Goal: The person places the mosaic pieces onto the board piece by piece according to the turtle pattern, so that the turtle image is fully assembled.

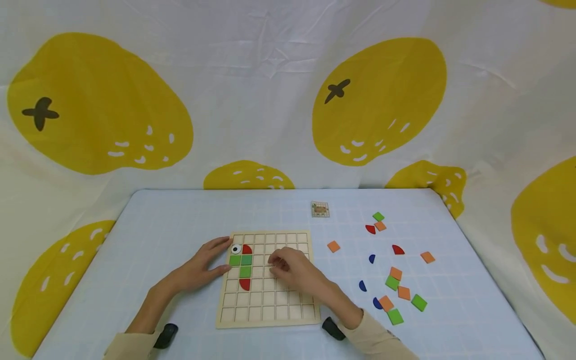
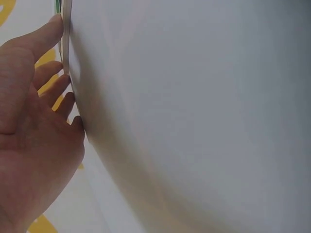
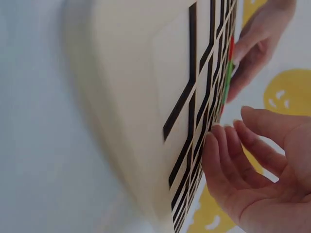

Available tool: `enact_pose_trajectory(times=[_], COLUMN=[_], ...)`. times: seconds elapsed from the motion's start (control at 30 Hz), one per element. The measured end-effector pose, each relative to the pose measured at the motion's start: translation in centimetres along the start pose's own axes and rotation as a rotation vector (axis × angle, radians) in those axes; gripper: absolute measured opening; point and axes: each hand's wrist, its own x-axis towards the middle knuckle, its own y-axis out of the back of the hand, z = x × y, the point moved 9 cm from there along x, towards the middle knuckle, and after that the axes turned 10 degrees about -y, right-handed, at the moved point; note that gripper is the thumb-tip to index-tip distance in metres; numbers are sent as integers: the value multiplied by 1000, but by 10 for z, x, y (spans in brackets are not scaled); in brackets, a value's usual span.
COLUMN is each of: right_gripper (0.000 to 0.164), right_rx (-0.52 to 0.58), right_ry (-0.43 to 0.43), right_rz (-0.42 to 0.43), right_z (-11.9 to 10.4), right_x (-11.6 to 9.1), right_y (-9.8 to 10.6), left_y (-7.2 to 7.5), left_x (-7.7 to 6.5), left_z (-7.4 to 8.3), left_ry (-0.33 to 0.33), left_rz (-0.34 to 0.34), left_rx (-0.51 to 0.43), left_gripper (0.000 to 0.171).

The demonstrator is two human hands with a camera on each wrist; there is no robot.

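A wooden grid board [image 1: 268,314] lies on the table. In its left columns sit a white eye disc [image 1: 236,249], green squares [image 1: 245,271] and two red quarter-round pieces [image 1: 244,284]. My left hand [image 1: 198,267] rests at the board's left edge; its thumb and fingertips touch the rim in the left wrist view. Over the middle of the grid is my right hand [image 1: 294,270], fingers loosely bent. The right wrist view shows its thumb apart from the fingertips [image 3: 212,145] and nothing between them, close over the cells.
Right of the board lie scattered loose pieces: orange squares [image 1: 333,246], green squares [image 1: 419,302], red quarter-rounds [image 1: 398,249] and blue half-rounds [image 1: 362,286]. A small picture card [image 1: 320,209] lies behind the board. A lemon-print curtain [image 1: 270,115] hangs behind the table.
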Motion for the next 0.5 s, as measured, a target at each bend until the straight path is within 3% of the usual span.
enact_pose_trajectory(times=[0.23,0.5], right_gripper=[13,17], right_rx=[-50,-51], right_ry=[26,-50], right_rz=[84,165], right_z=[9,28], right_x=[-6,-13], right_y=[22,53], left_y=[1,3], left_x=[0,-1], left_z=[4,4], left_ry=[-22,-12], left_rz=[10,10], left_rx=[17,31], left_gripper=[70,70])
